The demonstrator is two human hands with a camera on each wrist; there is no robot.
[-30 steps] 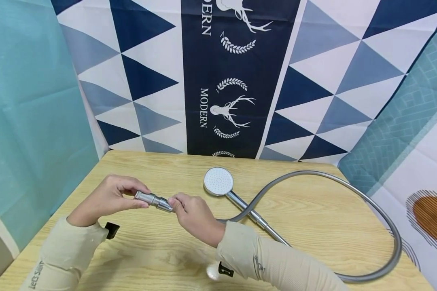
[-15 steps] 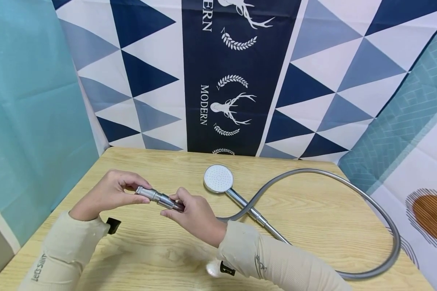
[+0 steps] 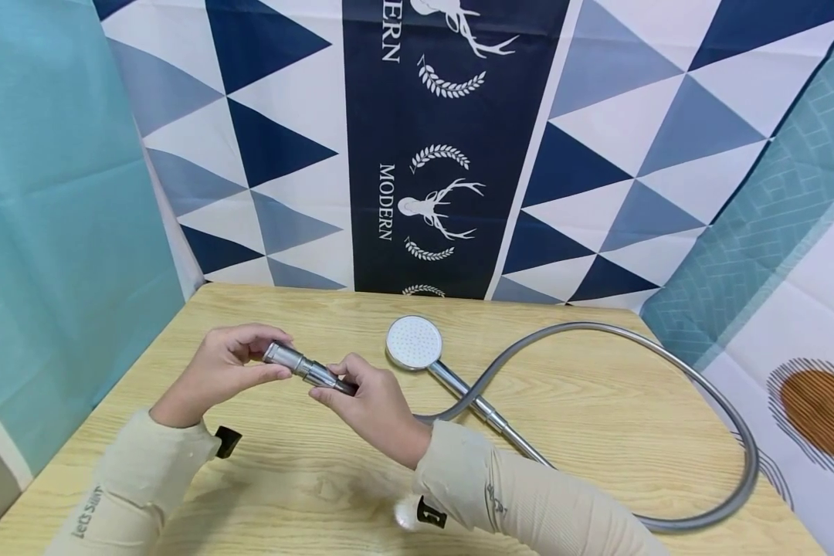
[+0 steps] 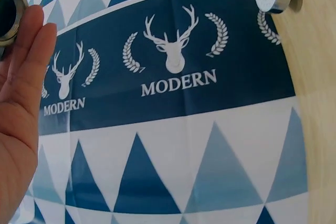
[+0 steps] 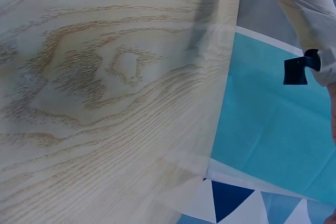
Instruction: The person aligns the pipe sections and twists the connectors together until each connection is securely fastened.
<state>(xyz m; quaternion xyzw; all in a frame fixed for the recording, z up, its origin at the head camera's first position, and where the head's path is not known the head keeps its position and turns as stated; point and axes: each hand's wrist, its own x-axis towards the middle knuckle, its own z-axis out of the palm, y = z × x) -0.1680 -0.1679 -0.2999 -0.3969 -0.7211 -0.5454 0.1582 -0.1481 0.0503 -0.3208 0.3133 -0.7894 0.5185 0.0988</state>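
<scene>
Left hand (image 3: pixel 225 367), left of centre in the head frame, pinches the thicker end of the metal fitting (image 3: pixel 285 356) btwn thumb and fingers; your R hand (image 3: pixel 371 405), nearer mid-frame, pinches the narrower hose end (image 3: pixel 322 376). Both parts meet in line, tilted down to the R, above the worktop (image 3: pixel 285 479). Upper L of the left wrist view, you see the fitting's hollow mouth. Prob. step: working the joint btwn fitting and hose; tightening or loosening, can't tell. Next move likely calls for one hand steady, the other twisting, w/ parts aligned. Hose (image 3: pixel 591 325) loops off R; shower head (image 3: pixel 414 342) lies mid-frame.
</scene>
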